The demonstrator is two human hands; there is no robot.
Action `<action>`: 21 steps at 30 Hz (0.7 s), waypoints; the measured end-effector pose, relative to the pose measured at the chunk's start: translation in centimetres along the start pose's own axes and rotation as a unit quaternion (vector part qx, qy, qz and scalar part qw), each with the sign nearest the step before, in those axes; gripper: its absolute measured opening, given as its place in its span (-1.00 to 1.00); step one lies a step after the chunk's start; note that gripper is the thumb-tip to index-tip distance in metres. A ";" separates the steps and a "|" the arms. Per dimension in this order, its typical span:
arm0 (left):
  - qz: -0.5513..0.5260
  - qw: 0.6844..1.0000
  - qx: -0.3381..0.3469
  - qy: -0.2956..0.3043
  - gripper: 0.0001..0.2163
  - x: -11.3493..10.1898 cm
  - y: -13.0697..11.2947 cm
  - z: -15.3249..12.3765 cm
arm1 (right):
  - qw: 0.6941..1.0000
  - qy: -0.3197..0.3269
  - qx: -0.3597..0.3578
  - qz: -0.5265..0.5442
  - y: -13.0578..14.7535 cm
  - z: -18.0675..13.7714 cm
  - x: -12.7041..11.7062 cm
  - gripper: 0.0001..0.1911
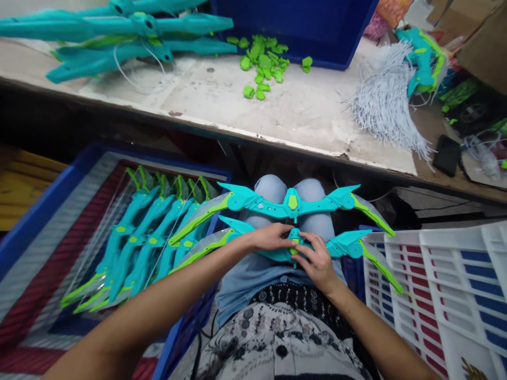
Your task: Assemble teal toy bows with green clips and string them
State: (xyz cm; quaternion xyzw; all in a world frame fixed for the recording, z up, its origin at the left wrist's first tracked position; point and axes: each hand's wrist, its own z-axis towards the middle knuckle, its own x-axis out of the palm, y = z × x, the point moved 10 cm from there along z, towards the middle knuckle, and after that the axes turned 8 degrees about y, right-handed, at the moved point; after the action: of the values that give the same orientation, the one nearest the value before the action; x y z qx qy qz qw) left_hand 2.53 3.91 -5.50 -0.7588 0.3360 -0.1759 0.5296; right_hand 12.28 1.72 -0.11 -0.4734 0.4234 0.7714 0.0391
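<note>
Two turquoise toy bows with lime-green tips lie across the lap. The farther toy bow (pixel 273 209) rests on the knees, a green cap (pixel 292 202) at its middle. On the nearer toy bow (pixel 348 245), both hands meet at the centre, around a small green cap (pixel 294 249). My left hand (pixel 273 236) is closed there, its fingertips on the centre from the left. From the right, my right hand (pixel 319 261) grips the same spot with bent thumb and fingers. The fingers partly cover the nearer bow's middle.
Several finished-looking bows (pixel 137 240) lie in a blue crate (pixel 85 161) at left. On the bench (pixel 222 100) are loose green caps (pixel 264 62), stacked turquoise bows (pixel 119 29), a blue bin (pixel 293 26) and white strings (pixel 386 95). A white basket (pixel 439 253) stands at right.
</note>
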 end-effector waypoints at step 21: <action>0.027 0.990 -0.038 -0.135 -0.56 -1.4 1.2 -2.8 | 0.994 0.100 0.042 0.001 -2.4 6.4 -3.2 -0.64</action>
State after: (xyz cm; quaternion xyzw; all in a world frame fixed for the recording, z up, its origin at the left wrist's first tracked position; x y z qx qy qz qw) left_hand -0.55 2.73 -5.40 -0.7859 0.2878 -0.0447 0.5454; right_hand 10.67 8.74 2.05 -0.5454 0.4579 0.7018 0.0160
